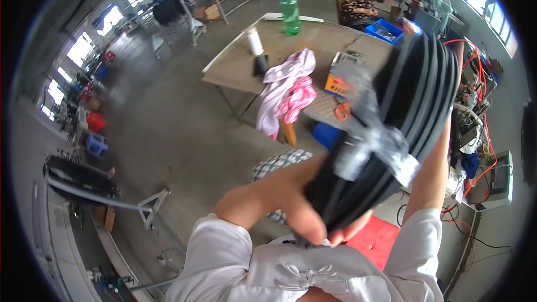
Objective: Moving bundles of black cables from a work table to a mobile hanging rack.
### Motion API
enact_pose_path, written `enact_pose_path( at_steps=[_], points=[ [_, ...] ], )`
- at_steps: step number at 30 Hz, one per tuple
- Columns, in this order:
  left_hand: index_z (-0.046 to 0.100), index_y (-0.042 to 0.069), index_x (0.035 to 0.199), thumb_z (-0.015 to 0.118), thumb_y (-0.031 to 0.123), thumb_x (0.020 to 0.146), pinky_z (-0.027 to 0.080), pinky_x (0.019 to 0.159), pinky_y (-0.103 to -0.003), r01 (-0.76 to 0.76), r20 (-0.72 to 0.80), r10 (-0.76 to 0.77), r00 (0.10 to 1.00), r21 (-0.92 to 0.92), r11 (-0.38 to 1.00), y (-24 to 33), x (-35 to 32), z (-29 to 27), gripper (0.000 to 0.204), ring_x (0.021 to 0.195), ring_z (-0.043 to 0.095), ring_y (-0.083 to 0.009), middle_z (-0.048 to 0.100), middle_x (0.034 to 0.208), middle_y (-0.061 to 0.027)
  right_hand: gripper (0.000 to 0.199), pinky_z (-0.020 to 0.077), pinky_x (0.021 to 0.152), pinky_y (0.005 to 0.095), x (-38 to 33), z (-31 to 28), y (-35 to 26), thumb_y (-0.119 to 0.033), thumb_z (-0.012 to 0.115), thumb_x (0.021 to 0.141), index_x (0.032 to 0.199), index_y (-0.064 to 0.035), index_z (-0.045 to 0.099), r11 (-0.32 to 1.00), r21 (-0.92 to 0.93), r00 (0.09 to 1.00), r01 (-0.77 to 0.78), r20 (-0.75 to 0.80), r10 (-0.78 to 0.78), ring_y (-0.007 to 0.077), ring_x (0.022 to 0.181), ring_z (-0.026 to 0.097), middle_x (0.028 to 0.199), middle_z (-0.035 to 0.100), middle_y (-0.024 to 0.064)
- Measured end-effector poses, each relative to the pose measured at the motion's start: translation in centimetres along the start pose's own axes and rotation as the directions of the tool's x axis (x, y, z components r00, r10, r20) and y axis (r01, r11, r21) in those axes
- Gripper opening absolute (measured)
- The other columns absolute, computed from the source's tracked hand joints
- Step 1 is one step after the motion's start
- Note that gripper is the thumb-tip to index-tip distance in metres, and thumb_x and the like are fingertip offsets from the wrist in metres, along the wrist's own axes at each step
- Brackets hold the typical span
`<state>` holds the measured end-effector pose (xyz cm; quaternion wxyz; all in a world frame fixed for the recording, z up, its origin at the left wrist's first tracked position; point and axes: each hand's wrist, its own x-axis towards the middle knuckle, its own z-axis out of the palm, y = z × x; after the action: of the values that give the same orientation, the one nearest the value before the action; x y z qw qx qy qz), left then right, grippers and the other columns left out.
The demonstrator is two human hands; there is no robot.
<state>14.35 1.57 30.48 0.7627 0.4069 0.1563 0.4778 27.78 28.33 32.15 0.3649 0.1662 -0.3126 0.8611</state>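
head view, left hand (293, 198) gripping black bundle (417, 92), right hand (409, 27), grip unclear, brown table (238, 70), grey workshop floor (168, 117)

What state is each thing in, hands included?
Black ribbed bundle: held up, tilted
Clear plastic wrap: crumpled, around the bundle
Left hand: closed on the bundle's lower end
Right hand: at its far end, mostly hidden; grip unclear
Green bottle: upright
Pink checked cloth: crumpled
Orange-handled scissors: lying flat; open or shut unclear
Blue bin: open-topped, holding small items
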Motion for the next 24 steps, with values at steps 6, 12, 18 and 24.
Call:
enact_pose_path(
  at_steps=[6,12,18,24],
  points=[
    [0.043,-0.011,0.103,0.076,0.015,0.047,0.043,0.047,-0.026,-0.457,-0.254,0.453,0.854,0.049,0.888,-0.5,-17.9,8.7,0.070,0.051,0.054,-0.0189,0.055,0.067,-0.0151,0.039,0.0363,0.093,0.0380,4.0,12.3,15.3,-0.030,0.050,0.085,0.103,0.0043,0.052,0.913,0.222,0.875,-0.341,0.431,0.222,0.0276,0.099,0.053,0.105,0.057,0.0163],
    [0.044,-0.010,0.105,0.076,0.015,0.047,0.041,0.049,-0.026,-0.500,-0.418,0.525,0.741,0.179,0.847,-2.2,-29.5,13.9,0.071,0.054,0.053,-0.0174,0.055,0.067,-0.0139,0.044,0.0402,0.086,0.0401,2.1,23.1,30.6,-0.032,0.052,0.082,0.101,0.0082,0.048,0.875,0.287,0.919,-0.390,0.068,0.388,0.0298,0.090,0.055,0.099,0.056,0.0195],
    [0.048,-0.004,0.101,0.070,0.012,0.049,0.042,0.052,-0.026,-0.240,-0.555,0.389,0.735,0.323,0.915,-2.4,-35.4,13.2,0.058,0.057,0.055,-0.0165,0.055,0.067,-0.0116,0.062,0.0406,0.085,0.0332,2.9,19.1,42.1,-0.040,0.047,0.082,0.122,0.0066,0.037,0.510,0.285,0.581,-0.811,0.493,0.648,0.0261,0.093,0.053,0.107,0.051,0.0170],
    [0.051,0.000,0.082,0.066,0.018,0.056,0.042,0.051,-0.027,-0.133,-0.714,0.450,0.537,0.455,0.880,-1.6,-40.1,11.4,0.035,0.053,0.055,-0.0156,0.055,0.066,-0.0092,0.058,0.0479,0.074,0.0377,1.9,18.5,55.3,-0.044,0.050,0.078,0.109,0.0050,0.049,0.289,0.379,0.423,-0.879,0.341,0.840,0.0297,0.078,0.058,0.090,0.059,0.0173]
  ],
)
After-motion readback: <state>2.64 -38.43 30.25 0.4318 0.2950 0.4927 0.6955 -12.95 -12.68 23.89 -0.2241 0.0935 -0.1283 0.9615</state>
